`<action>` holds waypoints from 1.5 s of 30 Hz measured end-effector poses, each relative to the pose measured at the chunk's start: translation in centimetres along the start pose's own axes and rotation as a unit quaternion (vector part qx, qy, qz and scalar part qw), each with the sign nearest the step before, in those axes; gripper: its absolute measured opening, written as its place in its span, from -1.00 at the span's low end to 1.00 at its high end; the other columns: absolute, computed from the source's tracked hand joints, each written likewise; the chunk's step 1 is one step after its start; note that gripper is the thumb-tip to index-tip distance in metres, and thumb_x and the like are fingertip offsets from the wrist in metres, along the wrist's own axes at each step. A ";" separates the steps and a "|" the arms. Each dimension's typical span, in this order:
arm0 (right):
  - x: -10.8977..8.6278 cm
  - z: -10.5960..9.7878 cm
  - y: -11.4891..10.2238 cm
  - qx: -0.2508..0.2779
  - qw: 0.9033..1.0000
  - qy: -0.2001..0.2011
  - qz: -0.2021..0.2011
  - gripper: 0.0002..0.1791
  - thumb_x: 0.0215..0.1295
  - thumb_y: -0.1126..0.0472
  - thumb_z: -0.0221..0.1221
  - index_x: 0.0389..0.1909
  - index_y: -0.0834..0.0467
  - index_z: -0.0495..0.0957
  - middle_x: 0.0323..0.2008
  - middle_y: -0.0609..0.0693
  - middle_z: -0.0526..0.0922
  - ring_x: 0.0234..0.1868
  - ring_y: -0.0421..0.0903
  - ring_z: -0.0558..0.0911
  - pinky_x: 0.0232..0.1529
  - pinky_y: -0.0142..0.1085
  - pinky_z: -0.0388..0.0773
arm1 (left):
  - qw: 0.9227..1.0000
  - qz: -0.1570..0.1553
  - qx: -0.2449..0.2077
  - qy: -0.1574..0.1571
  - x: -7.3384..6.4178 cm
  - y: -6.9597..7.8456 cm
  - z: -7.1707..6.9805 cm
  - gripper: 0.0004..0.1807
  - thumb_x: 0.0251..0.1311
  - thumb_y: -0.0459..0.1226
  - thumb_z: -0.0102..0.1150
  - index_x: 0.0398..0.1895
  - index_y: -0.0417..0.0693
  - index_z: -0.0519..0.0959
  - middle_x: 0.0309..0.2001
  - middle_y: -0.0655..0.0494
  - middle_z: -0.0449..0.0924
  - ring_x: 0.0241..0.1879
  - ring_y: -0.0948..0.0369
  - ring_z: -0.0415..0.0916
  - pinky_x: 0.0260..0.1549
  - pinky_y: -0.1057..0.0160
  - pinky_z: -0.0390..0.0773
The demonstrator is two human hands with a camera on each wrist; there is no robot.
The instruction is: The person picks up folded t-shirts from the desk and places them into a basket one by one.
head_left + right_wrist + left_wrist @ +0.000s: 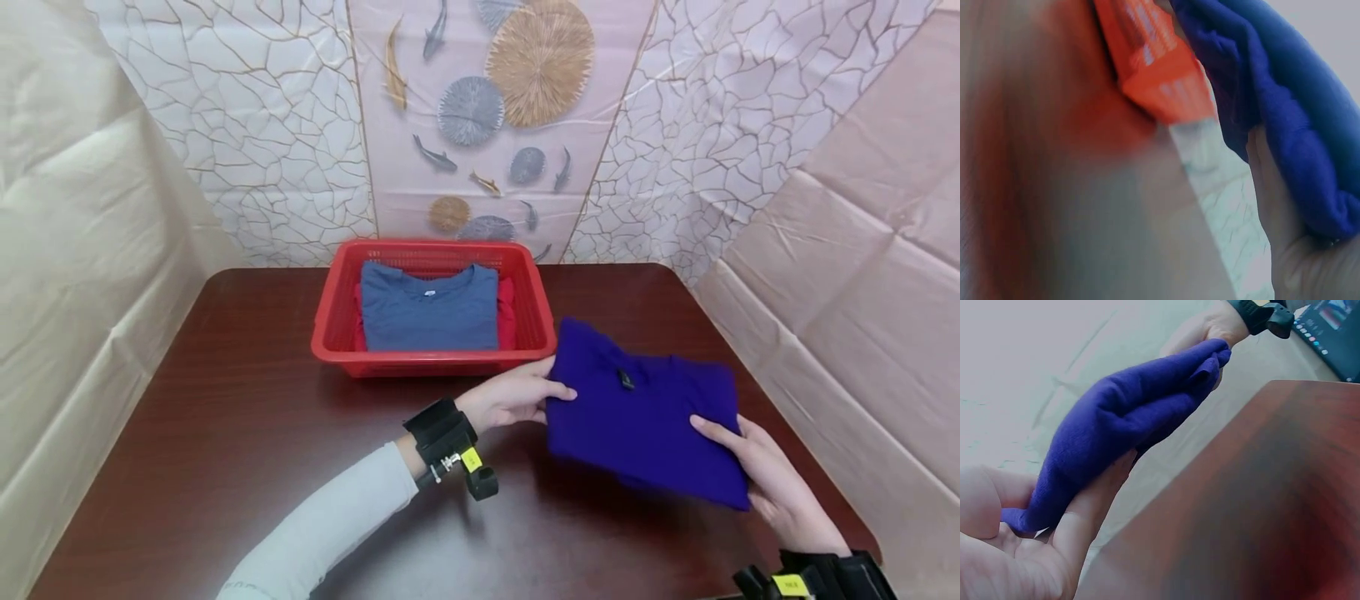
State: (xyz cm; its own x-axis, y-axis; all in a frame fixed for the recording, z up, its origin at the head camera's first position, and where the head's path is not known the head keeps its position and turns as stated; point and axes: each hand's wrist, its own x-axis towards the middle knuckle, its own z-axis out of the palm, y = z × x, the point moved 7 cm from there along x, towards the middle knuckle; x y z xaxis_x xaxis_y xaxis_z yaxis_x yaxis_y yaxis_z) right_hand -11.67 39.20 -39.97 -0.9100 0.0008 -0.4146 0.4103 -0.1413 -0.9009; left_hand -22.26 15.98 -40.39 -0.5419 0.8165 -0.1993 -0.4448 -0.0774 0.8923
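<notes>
A folded purple-blue T-shirt (637, 417) hangs tilted above the table, its neckline with a dark label towards the back. My left hand (517, 393) pinches its left edge, thumb on top and fingers beneath. At the opposite edge, my right hand (776, 475) grips it the same way. Seen from the left wrist, the shirt (1097, 431) is a thick, several-layered fold. In the right wrist view, the fingers (1266, 187) lie under the cloth. A red plastic basket (435, 360) stands behind the left hand, holding a folded grey-blue T-shirt (431, 312) on top of red cloth (507, 312).
The dark brown table (247, 417) reaches to the patterned backdrop (277, 125). Pale cloth walls (82, 250) rise on both sides. Black camera straps (442, 433) sit on both wrists. A dark screen (1332, 337) shows in the left wrist view's corner.
</notes>
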 end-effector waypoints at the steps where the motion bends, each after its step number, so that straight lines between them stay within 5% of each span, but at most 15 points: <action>1: 0.3 0.6 -0.6 0.002 1.000 -0.006 -0.004 -0.44 0.36 0.09 0.00 0.28 0.04 0.00 -0.13 -0.11 0.68 -0.06 -0.01 0.58 -0.18 -0.19 0.63 | 1.000 0.004 0.000 0.005 -0.3 0.6 -0.4 -0.30 0.19 -0.41 0.04 0.37 0.27 0.15 0.09 -0.01 0.50 -0.01 0.12 0.49 0.08 -0.10 0.43; 11: 3.6 6.1 -4.2 0.014 0.996 -0.073 -0.049 -0.46 0.38 0.18 -0.03 0.30 0.12 0.01 -0.11 -0.08 0.68 -0.07 -0.01 0.59 -0.19 -0.22 0.63 | 0.998 0.029 0.026 0.057 -3.8 4.2 -5.1 -0.33 0.22 -0.36 0.04 0.39 0.21 0.13 0.18 -0.10 0.44 0.00 0.05 0.49 0.06 -0.07 0.46; 24: 9.8 13.1 -6.9 -0.029 0.993 -0.104 -0.037 -0.28 0.29 0.11 0.09 0.37 0.17 -0.03 -0.14 -0.07 0.68 -0.08 -0.01 0.60 -0.19 -0.23 0.63 | 0.988 0.047 0.027 0.145 -8.4 7.6 -11.9 -0.37 0.23 -0.37 0.02 0.36 0.14 0.15 0.15 -0.14 0.45 -0.01 0.05 0.50 0.02 0.00 0.50; 34: 15.4 18.0 -8.6 -0.061 0.990 -0.124 -0.030 -0.23 0.25 0.09 0.14 0.40 0.15 0.00 -0.13 -0.07 0.65 -0.06 -0.06 0.59 -0.18 -0.30 0.63 | 0.972 0.033 0.028 0.233 -10.4 9.8 -17.8 -0.34 0.27 -0.32 0.00 0.41 0.14 0.07 0.18 -0.17 0.43 -0.04 0.07 0.52 -0.26 0.20 0.61; 45: 20.5 21.6 -8.9 -0.039 0.989 -0.140 -0.021 -0.31 0.30 0.23 0.08 0.40 0.13 0.02 0.06 0.03 0.48 0.01 -0.05 0.54 -0.20 -0.25 0.64 | 0.943 0.040 0.033 0.327 -11.5 10.1 -22.9 -0.39 0.31 -0.23 -0.04 0.42 0.15 0.10 0.23 -0.10 0.37 0.02 0.09 0.46 -0.14 0.17 0.52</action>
State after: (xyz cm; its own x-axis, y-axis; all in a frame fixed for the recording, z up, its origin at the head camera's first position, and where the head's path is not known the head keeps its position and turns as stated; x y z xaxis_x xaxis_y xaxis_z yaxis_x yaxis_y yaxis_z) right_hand -35.21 19.11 -37.65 -0.9028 -0.2704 -0.3344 0.3652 -0.0711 -0.9282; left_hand -36.83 -7.28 -38.38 -0.9060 0.2795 -0.3178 -0.3495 -0.0706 0.9343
